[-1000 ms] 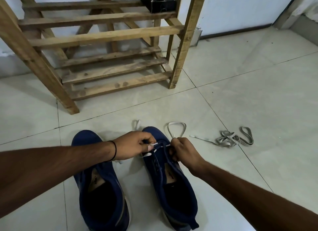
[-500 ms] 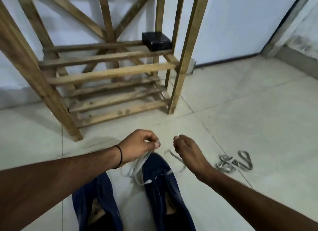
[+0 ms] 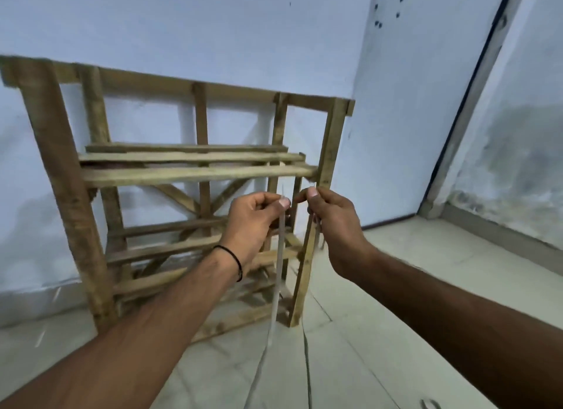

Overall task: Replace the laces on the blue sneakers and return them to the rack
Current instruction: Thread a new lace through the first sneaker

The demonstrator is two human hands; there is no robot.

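Both my hands are raised in front of the wooden shoe rack (image 3: 195, 174). My left hand (image 3: 256, 223) pinches one end of a white lace (image 3: 275, 290) that hangs taut down toward the bottom edge of the view. My right hand (image 3: 332, 226) pinches the other end of the lace between thumb and fingers, and that strand runs down beside the rack's front leg. The blue sneakers are below the view and hidden.
The rack stands against a pale wall (image 3: 213, 28) on a light tiled floor (image 3: 380, 332). A door frame (image 3: 475, 98) rises at the right. A bit of the loose old lace (image 3: 429, 404) shows at the bottom right edge.
Both hands rose from the right sneaker, drawing the lace ends upward until the strands hang taut. The view tilted up, so the sneakers and the lace pile dropped out of sight.
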